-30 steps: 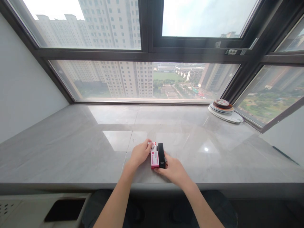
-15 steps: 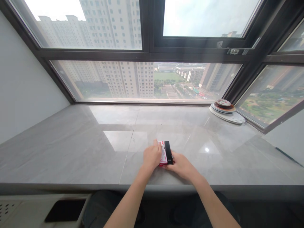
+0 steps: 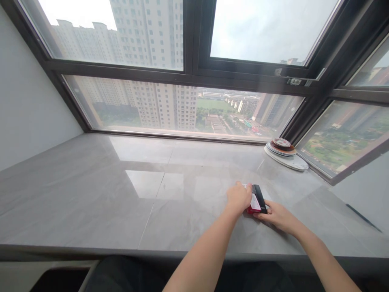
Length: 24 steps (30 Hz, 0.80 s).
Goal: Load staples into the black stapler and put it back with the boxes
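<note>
My left hand [image 3: 239, 198] is closed over a small red and white box [image 3: 255, 203], its fingers covering the box's left side and top. Pressed against the box's right side is a black oblong object [image 3: 259, 198] with rounded edges, whose kind I cannot make out. My right hand [image 3: 280, 216] grips that black object from the right, with the thumb under the near end of the pair. Both things are held together at the right of the grey stone sill, low over its surface or touching it; which one I cannot tell.
A stack of round plates [image 3: 282, 149] stands in the far right corner by the window frame [image 3: 243, 83]. A thin dark stick-like thing [image 3: 364, 217] lies along the right wall. The sill's front edge [image 3: 121, 252] runs just before my legs.
Both hands have moved to the right along the sill, carrying the box and the black object together. The head view has tilted and shifted a little.
</note>
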### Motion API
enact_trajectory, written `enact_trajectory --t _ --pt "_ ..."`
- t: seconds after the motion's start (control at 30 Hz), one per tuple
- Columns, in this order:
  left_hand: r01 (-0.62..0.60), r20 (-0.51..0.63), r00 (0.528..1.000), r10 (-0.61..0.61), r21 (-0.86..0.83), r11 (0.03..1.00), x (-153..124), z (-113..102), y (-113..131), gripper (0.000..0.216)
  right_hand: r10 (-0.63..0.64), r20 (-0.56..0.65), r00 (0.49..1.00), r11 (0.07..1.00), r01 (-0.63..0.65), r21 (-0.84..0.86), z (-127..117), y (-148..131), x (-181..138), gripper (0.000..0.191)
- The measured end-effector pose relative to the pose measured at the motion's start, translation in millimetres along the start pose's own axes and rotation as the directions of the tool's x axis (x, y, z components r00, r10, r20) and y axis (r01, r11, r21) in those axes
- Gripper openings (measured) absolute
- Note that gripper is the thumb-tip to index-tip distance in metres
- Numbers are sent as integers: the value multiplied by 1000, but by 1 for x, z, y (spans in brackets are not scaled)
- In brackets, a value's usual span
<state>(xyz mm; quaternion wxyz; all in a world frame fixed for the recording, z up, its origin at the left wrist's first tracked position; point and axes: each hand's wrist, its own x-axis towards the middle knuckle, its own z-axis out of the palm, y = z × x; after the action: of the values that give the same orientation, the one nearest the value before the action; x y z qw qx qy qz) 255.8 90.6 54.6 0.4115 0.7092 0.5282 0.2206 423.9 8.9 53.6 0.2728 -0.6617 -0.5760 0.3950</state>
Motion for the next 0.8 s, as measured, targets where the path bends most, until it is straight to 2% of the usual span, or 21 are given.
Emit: enact_trajectory --t 0.1,0.2,0.27,0.33,0.4,0.47,0.5,0.57,0.6,0.67,0.8 --pt "21 24 1000 -19 -88 996 -9 -13 -14 83 14 -27 1000 1000 -13 12 -7 8 -5 69" --pt "28 50 999 -20 -180 983 -40 -34 -48 82 0 -242 970 1000 -1 -3 -9 7 -25 94" --pt "15 49 999 -4 -230 973 -71 -51 -77 75 -45 -397 917 999 45 -10 5 0 -44 91" --pt "-30 -5 1000 30 -306 952 -102 -70 -105 63 -104 -438 893 994 109 -15 33 -15 -60 74" --pt "-54 -83 996 34 -262 964 -129 -93 -125 48 -178 -337 925 984 178 -31 72 -35 -67 55" --pt "-107 -246 965 86 -73 992 -151 -119 -137 39 -255 -188 948 967 245 -76 112 -55 -61 46" --pt "-127 -327 935 138 54 990 -159 -132 -140 36 -312 -143 939 948 297 -120 130 -64 -54 45" --pt "-144 -402 883 244 261 954 -172 -152 -144 34 -426 -27 904 874 404 -269 158 -77 -35 51" --pt "-146 -398 875 277 329 933 -176 -159 -147 35 -451 8 893 833 424 -355 169 -82 -24 55" --pt "-139 -350 887 300 418 898 -180 -163 -154 40 -459 16 888 761 402 -510 184 -86 -8 59" --pt "-97 -250 926 282 563 820 -176 -151 -171 58 -449 -29 893 685 324 -652 201 -83 -1 58"
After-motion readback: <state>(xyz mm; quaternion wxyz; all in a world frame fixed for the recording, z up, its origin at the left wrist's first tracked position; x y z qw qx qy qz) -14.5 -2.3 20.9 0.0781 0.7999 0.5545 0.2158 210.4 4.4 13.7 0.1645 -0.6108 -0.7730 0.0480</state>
